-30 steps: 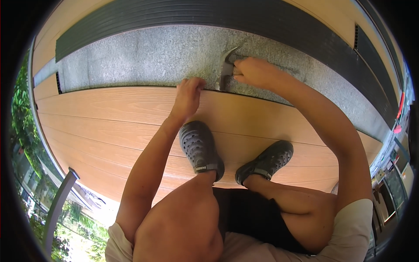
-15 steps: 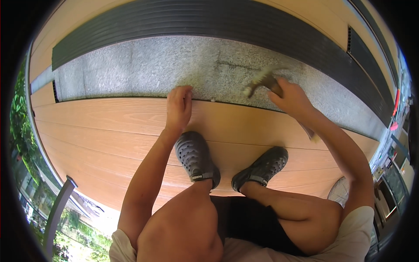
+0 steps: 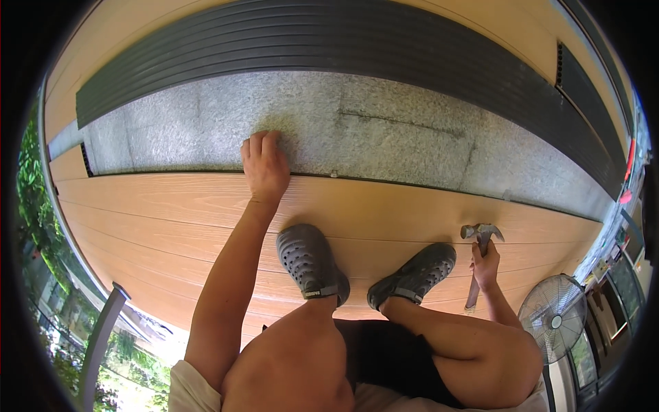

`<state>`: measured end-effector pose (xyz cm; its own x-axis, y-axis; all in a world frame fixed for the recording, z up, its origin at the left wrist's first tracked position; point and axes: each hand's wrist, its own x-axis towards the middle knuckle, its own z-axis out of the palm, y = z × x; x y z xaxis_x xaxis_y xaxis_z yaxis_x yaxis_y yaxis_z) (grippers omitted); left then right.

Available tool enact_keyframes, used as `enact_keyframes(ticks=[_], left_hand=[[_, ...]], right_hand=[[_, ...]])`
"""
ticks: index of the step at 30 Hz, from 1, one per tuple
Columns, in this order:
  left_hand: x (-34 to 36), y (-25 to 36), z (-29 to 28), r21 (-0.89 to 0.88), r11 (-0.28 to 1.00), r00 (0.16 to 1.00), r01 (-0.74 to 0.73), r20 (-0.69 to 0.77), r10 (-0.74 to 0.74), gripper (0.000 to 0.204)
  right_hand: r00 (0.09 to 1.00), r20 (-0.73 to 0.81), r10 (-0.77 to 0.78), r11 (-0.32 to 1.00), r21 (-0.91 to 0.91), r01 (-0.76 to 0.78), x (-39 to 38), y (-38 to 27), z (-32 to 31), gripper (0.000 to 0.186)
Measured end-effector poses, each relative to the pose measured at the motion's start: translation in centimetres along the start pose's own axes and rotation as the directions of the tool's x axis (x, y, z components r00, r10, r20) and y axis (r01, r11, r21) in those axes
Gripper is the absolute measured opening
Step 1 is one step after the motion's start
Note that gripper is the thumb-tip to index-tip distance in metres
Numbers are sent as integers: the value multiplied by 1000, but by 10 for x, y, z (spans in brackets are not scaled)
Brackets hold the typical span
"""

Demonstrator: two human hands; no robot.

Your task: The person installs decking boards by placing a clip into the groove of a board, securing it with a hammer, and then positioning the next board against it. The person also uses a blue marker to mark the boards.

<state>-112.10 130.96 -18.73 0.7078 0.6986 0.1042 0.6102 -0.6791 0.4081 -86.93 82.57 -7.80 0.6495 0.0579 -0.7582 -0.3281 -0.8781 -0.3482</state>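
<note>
My left hand (image 3: pixel 266 165) rests at the edge of the wood-look planking (image 3: pixel 158 206), its loosely bent, slightly parted fingers over the grey concrete strip (image 3: pixel 405 130), with nothing visible in them. Low on the right, my right hand (image 3: pixel 486 264) is closed round the handle of a claw hammer (image 3: pixel 480 232), whose head is upright above the planks. A small metal clip (image 3: pixel 334 174) sits on the plank edge between my hands. Beyond the concrete lies a long black ribbed board (image 3: pixel 329 41).
My feet in dark clogs (image 3: pixel 302 257) are on the planks. A standing fan (image 3: pixel 555 319) is behind my right arm. A grey metal post (image 3: pixel 103 329) and greenery (image 3: pixel 44 220) lie past the left edge. A short dark board (image 3: pixel 583 103) is at the upper right.
The hammer has left the plank edge and moved right and down toward me in my right hand. My left hand has shifted left along the edge. More of the fan now shows.
</note>
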Motion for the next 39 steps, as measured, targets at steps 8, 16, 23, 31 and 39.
enact_keyframes(ticks=[8,16,23,31,39], left_hand=[[-9,-13,0,39,999,999,-36,19,35,31],[-1,-5,3,66,996,998,-60,7,60,26],[0,5,5,67,995,998,-69,-8,70,26],[-4,-14,-3,81,997,1000,-20,-10,21,28],[0,-3,-1,74,997,998,-35,-46,39,32]], right_hand=[[995,-101,-26,996,-86,17,12,60,24,30],[949,-101,-300,782,-596,183,11,53,12,48],[921,-78,-381,667,-714,215,10,49,0,57],[904,-21,-426,637,-717,283,19,53,9,58],[977,47,-208,603,-780,166,7,35,-1,58]])
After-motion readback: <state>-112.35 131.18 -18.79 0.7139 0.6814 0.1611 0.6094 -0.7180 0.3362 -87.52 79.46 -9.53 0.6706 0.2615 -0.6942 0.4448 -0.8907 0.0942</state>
